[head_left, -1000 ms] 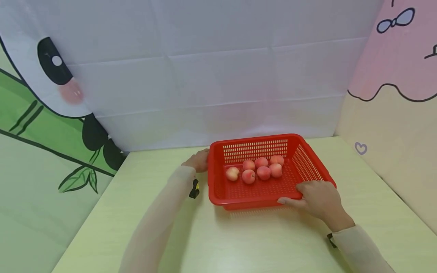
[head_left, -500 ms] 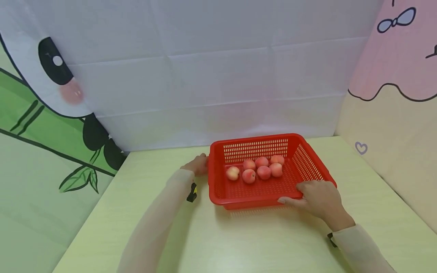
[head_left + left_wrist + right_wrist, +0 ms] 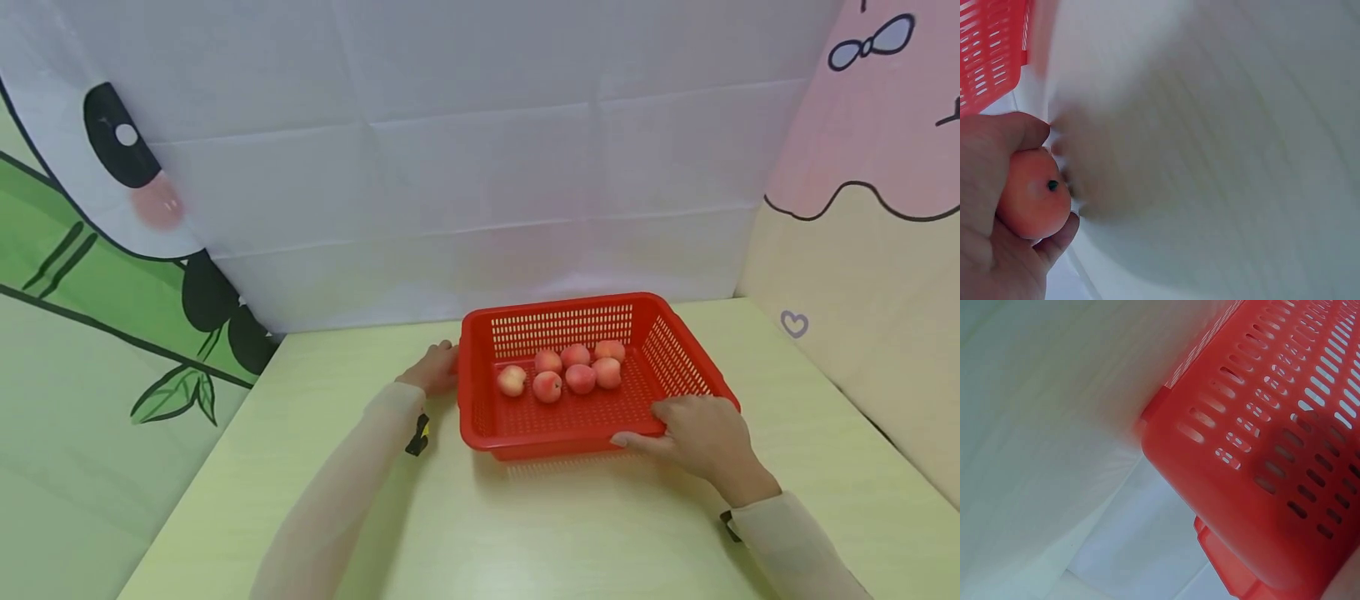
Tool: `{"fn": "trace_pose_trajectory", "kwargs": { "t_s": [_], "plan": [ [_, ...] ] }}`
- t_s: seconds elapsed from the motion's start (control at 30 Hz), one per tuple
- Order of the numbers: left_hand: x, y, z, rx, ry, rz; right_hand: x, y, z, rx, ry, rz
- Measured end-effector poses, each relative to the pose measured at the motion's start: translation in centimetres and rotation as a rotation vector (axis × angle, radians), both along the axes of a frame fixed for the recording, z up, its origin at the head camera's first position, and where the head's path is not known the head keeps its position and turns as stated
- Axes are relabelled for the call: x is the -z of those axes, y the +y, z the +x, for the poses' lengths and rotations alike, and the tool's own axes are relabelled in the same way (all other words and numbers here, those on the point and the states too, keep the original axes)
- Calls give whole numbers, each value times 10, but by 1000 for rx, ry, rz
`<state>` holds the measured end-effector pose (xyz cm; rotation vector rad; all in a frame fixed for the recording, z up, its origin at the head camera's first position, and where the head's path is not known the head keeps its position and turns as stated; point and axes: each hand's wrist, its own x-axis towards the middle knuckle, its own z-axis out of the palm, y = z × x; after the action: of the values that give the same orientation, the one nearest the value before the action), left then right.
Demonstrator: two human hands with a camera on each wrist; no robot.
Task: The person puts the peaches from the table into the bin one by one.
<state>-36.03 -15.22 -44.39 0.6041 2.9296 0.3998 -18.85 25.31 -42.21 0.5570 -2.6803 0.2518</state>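
Barely shifted, the left hand (image 3: 991,212) curls its fingers round a smooth pink-orange peach (image 3: 1034,194); the right hand (image 3: 701,437) grips the red slotted basket (image 3: 480,417).

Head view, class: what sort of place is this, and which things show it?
Probably a staged tabletop set, not a real kitchen: a pale green table fenced by hung cartoon panda backdrops, with only a red plastic basket of peaches on it.
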Motion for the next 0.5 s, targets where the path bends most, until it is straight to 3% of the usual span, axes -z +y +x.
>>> {"fn": "trace_pose_trajectory", "kwargs": {
  "t_s": [0.2,0.5],
  "plan": [
    [0,3,2,-37,-57,53,-1,0,0,0,1,3],
    [-1,6,9,-142,-108,46,0,0,1,1,1,0]
  ]
}}
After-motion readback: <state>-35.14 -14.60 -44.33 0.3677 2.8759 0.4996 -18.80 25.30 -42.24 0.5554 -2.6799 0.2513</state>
